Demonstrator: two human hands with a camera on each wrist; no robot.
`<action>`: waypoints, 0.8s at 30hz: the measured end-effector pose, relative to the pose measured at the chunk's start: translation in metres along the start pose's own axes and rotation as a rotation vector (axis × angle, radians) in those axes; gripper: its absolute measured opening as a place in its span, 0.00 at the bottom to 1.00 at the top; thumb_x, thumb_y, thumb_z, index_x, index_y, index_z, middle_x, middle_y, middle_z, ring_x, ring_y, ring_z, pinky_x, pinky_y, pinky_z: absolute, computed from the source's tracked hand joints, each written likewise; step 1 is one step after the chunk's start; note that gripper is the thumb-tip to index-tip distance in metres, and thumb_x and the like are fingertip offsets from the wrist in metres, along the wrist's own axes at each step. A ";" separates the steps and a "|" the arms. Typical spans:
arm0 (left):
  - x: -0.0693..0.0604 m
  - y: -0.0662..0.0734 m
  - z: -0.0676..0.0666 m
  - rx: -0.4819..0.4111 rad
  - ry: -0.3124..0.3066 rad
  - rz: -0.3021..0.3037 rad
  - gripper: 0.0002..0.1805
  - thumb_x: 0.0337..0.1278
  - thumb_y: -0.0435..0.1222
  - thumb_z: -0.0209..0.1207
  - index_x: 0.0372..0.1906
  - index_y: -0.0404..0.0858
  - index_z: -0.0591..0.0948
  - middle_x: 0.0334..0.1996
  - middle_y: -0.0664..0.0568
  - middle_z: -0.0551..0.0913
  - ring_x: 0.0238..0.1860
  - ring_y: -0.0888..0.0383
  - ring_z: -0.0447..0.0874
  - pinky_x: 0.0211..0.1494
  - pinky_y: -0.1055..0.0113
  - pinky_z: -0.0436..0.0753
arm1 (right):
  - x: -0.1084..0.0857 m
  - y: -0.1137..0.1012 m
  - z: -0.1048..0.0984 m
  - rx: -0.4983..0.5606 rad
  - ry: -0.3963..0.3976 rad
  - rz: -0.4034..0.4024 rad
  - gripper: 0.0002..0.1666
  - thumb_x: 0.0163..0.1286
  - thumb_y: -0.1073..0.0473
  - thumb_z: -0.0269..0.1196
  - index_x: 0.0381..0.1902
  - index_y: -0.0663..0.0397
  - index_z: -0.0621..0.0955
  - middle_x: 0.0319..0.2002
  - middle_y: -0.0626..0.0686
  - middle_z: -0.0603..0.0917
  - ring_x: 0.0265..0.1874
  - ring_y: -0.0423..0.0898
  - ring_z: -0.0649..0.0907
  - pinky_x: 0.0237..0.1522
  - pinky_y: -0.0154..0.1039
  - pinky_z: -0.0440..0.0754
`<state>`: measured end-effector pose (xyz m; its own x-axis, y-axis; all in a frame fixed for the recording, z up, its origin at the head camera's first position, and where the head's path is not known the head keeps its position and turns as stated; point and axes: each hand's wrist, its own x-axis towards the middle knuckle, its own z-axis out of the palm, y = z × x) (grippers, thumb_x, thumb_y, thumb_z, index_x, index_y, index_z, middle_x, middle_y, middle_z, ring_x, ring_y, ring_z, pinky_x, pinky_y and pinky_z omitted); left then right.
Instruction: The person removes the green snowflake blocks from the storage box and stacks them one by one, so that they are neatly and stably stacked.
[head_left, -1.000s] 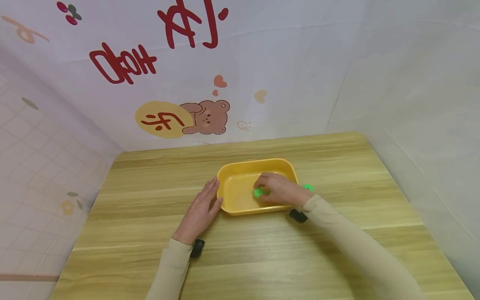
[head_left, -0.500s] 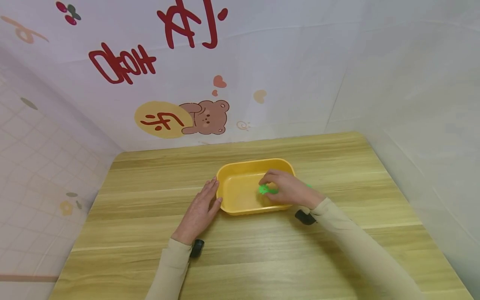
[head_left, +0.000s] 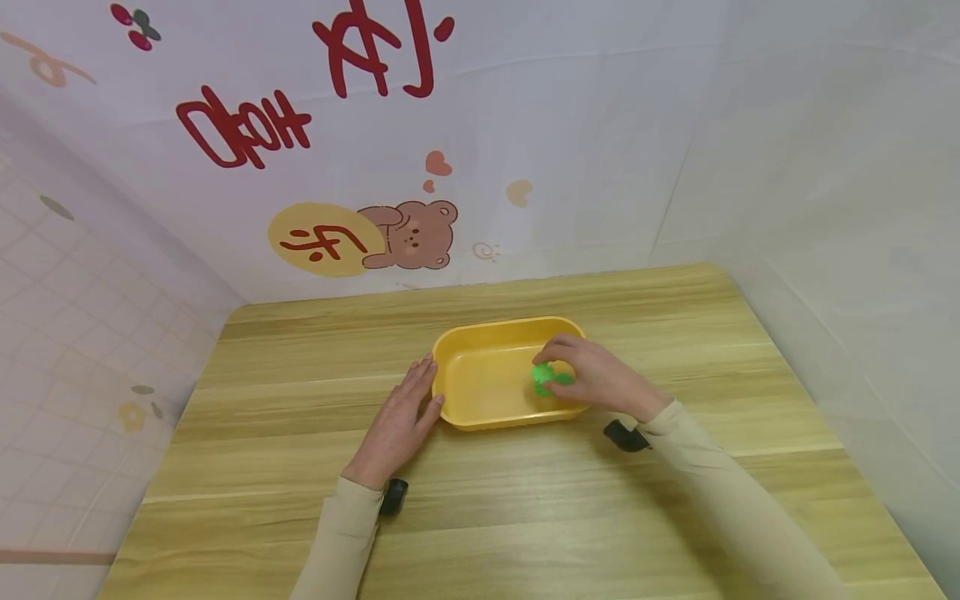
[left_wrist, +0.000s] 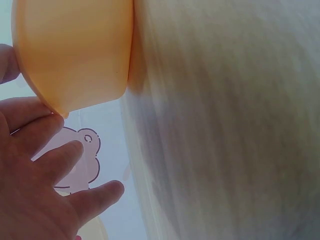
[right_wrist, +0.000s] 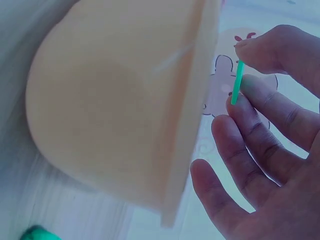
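Observation:
A yellow plastic tray (head_left: 480, 383) sits on the table. My left hand (head_left: 396, 427) lies against its left end; the fingers are straight and touch the rim, as the left wrist view also shows. My right hand (head_left: 596, 375), over the tray's right part, pinches a thin green disc (head_left: 542, 379) with a notched edge between thumb and fingertips. The disc (right_wrist: 238, 82) appears edge-on in the right wrist view, above the tray rim. More green shows under the right fingers; I cannot tell if that is another piece.
Another green thing (right_wrist: 40, 233) lies on the wood-grain table (head_left: 480, 508) outside the tray, partly cut off in the right wrist view. White wall sheets (head_left: 570, 150) with printed drawings border the table at the back and sides.
My right hand has moved right inside the tray with the green disc, which has turned. The green piece outside the tray is now hidden in the head view. The left hand stays still.

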<state>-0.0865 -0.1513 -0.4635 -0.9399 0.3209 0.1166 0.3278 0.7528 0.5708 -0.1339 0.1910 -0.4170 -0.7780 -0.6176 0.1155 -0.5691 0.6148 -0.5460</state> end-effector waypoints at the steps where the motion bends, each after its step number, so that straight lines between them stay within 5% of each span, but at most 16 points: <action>1: 0.000 0.000 0.000 0.001 -0.001 -0.001 0.33 0.81 0.45 0.53 0.80 0.35 0.62 0.81 0.49 0.57 0.82 0.49 0.51 0.76 0.38 0.61 | -0.001 0.001 -0.001 0.003 0.001 0.001 0.19 0.67 0.59 0.71 0.55 0.56 0.85 0.52 0.50 0.82 0.48 0.54 0.83 0.52 0.49 0.82; 24: 0.000 -0.001 0.000 0.004 0.003 0.006 0.33 0.81 0.43 0.54 0.80 0.35 0.62 0.81 0.49 0.57 0.81 0.48 0.52 0.76 0.37 0.61 | -0.029 0.016 -0.014 -0.020 0.112 0.016 0.20 0.63 0.63 0.72 0.54 0.54 0.86 0.52 0.49 0.83 0.50 0.54 0.83 0.52 0.50 0.83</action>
<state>-0.0864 -0.1520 -0.4636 -0.9381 0.3241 0.1226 0.3343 0.7532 0.5666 -0.1246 0.2257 -0.4174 -0.8116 -0.5490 0.1996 -0.5603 0.6348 -0.5320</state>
